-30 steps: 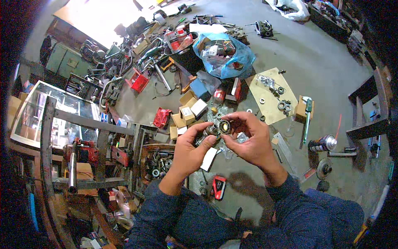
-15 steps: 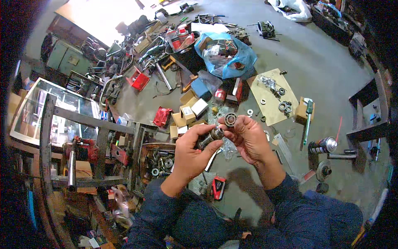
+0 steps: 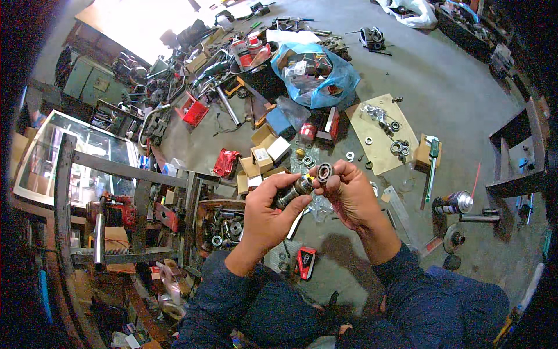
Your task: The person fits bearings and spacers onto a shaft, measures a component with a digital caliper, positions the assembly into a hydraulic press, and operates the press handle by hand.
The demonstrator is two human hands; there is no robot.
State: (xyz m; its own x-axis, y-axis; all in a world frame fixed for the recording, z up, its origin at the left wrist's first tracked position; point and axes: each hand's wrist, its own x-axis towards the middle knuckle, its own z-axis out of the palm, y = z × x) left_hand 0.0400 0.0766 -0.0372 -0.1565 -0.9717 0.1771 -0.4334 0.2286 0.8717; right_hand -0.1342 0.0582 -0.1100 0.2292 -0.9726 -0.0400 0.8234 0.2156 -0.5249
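My left hand is closed around a short, stepped metal shaft, its thumb along the near side and its far end poking out toward the right. In my right hand a small ball bearing is pinched between thumb and fingers, its ring face showing. The bearing is held close beside the shaft's end; whether the two touch I cannot tell. A small bright yellow spot shows at the shaft's end. Below both hands on the floor lies a clear plastic bag.
On the right, a cardboard sheet carries several rings and bearings, with a caliper and spray can nearby. Small open boxes lie beyond my hands. A metal frame stands left, next to a parts tray.
The bearing has turned a little in my right fingers, and its face is seen more at a slant. The yellow spot at the shaft's end has come into sight. My left hand has hardly moved.
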